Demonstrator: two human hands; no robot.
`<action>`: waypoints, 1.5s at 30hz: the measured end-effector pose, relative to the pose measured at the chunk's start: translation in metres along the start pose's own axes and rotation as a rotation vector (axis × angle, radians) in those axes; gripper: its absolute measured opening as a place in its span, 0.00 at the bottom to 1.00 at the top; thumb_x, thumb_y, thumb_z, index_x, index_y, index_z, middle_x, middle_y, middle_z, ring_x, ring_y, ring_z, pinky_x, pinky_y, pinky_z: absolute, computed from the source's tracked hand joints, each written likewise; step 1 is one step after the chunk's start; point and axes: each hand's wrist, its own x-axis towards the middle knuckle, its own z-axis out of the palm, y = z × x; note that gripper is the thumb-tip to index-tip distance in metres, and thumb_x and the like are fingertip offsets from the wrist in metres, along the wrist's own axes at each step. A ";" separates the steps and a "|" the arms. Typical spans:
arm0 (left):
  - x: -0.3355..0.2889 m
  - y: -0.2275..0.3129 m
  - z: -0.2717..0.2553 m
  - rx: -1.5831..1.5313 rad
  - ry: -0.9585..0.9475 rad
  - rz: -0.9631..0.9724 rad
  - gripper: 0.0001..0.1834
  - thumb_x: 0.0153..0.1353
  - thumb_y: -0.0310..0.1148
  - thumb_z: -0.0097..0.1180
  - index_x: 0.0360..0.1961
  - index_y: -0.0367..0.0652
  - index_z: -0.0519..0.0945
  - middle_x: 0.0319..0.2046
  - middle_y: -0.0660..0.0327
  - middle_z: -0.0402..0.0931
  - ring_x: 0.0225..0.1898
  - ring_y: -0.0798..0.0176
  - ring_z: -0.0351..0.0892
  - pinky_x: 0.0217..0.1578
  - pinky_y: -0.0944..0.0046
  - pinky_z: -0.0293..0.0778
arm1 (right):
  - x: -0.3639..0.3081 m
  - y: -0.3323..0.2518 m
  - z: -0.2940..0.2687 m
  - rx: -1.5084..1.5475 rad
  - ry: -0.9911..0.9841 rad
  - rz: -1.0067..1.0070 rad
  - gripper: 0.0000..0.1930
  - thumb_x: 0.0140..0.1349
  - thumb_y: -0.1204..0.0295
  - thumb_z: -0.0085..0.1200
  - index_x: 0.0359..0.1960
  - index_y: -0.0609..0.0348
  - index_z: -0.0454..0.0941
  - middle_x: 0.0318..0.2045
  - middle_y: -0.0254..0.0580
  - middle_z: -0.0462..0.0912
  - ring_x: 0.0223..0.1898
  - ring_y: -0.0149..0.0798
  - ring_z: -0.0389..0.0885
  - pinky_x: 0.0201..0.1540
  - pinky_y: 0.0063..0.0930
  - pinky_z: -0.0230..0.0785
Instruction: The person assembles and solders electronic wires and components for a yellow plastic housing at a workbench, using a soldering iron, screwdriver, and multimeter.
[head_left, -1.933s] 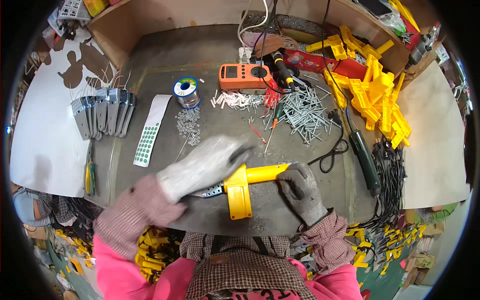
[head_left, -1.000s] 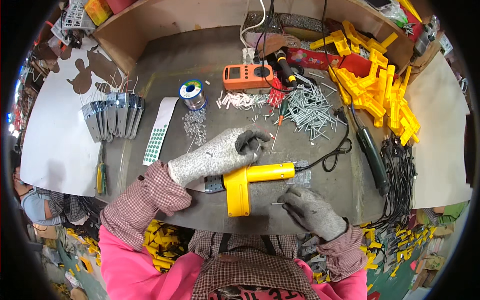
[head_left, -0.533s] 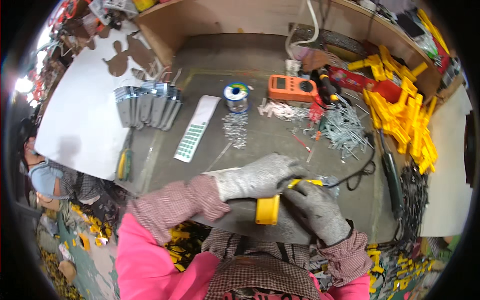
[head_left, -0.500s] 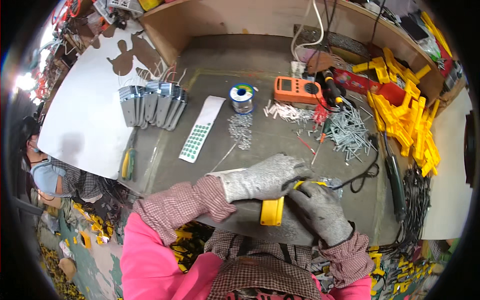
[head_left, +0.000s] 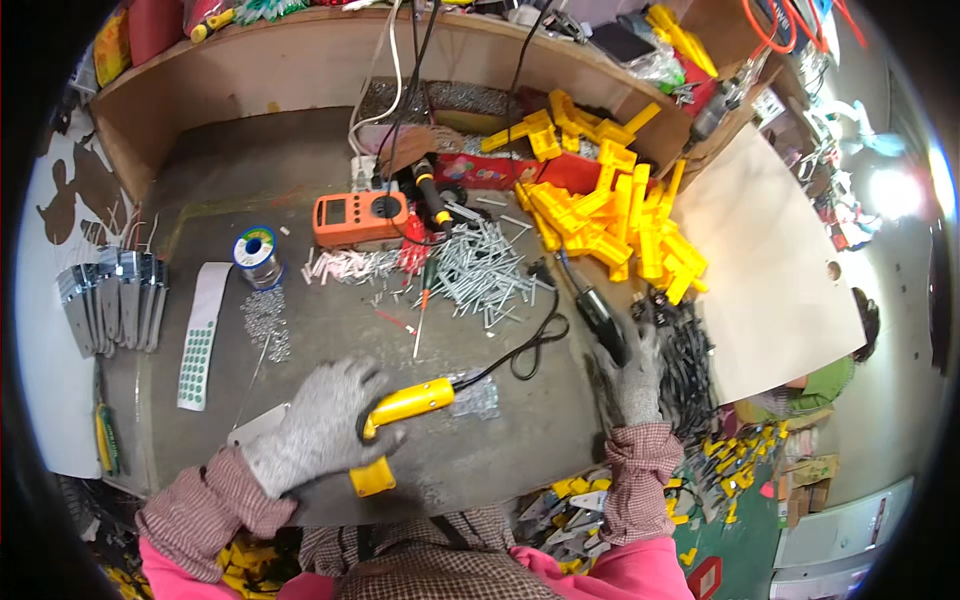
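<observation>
Left hand [head_left: 325, 420] wrapped round the yellow casing [head_left: 412, 400], near the front of the surface [head_left: 535, 425]! Right hand [head_left: 632, 375] at the dark tool handle [head_left: 600, 318], its grip too blurred to tell. Apparently a tool pick-up, calling for a secure hold.

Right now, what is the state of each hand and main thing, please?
Left hand, holding the yellow housing.
Yellow housing, gripped, partly covered.
Right hand, at the dark tool; grip unclear.
Black cord, loosely looped.
Orange meter, on or off unclear.
Solder spool, standing upright.
Sticker sheet, flat, dots on lower part only.
Metal pins, piled loosely.
Yellow shells, heaped.
</observation>
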 end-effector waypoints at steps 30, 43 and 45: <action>0.025 0.008 0.033 -0.116 -0.241 -0.090 0.28 0.56 0.37 0.60 0.58 0.40 0.72 0.49 0.49 0.72 0.48 0.48 0.76 0.48 0.53 0.75 | 0.029 -0.181 0.012 2.155 -1.196 -0.803 0.31 0.49 0.56 0.73 0.45 0.60 0.69 0.37 0.59 0.79 0.38 0.54 0.81 0.41 0.47 0.74; 0.030 0.008 0.035 -0.145 -0.256 -0.171 0.29 0.54 0.36 0.61 0.57 0.39 0.72 0.49 0.54 0.72 0.50 0.53 0.75 0.49 0.54 0.74 | 0.025 -0.170 0.018 1.997 -0.640 -1.008 0.45 0.55 0.40 0.59 0.61 0.67 0.64 0.28 0.50 0.82 0.19 0.42 0.81 0.21 0.34 0.79; 0.029 0.007 0.035 -0.130 -0.245 -0.170 0.28 0.54 0.37 0.61 0.56 0.39 0.72 0.48 0.54 0.72 0.50 0.53 0.75 0.48 0.54 0.73 | 0.026 -0.175 0.010 2.011 -0.578 -0.962 0.46 0.56 0.40 0.58 0.63 0.68 0.62 0.28 0.49 0.82 0.18 0.42 0.81 0.20 0.33 0.79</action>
